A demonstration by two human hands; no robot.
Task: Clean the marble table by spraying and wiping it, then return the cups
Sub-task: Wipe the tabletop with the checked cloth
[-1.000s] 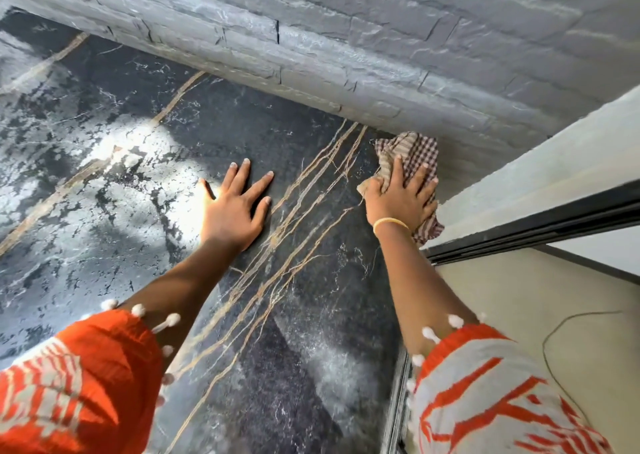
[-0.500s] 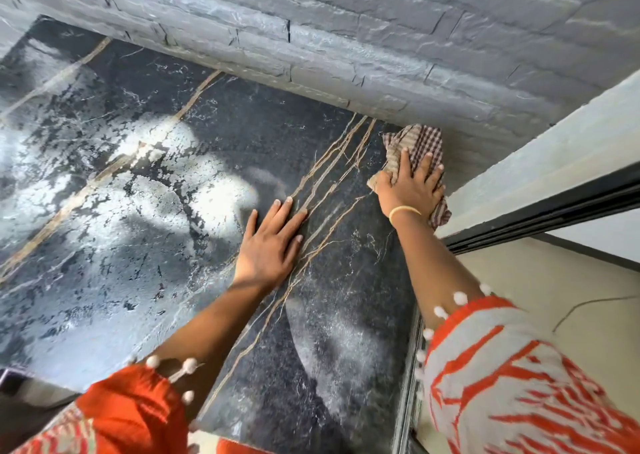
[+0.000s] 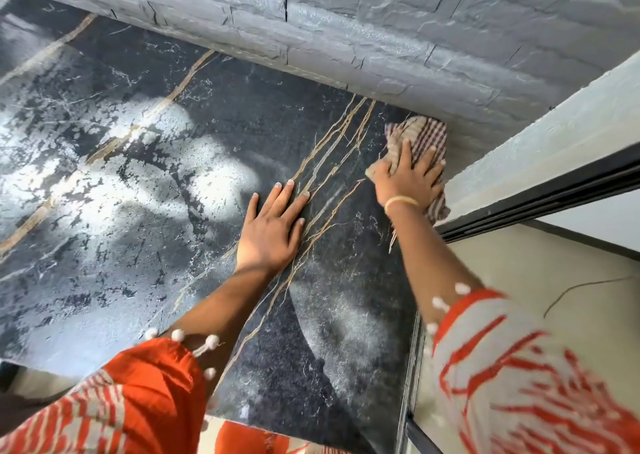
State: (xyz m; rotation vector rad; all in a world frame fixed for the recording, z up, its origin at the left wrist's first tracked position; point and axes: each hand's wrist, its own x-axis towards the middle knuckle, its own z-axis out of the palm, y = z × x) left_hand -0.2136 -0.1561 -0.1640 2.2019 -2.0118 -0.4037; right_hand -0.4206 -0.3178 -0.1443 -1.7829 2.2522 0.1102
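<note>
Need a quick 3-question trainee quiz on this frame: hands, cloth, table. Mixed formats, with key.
1. True or false: the left hand lies flat and empty on the marble table.
2. Which does the right hand press down? A) sponge B) checked cloth C) spray bottle
3. Fill in: the cloth sits in the table's far ___ corner, by the grey stone wall.

Key: 1 true; 2 B; 3 right.
</note>
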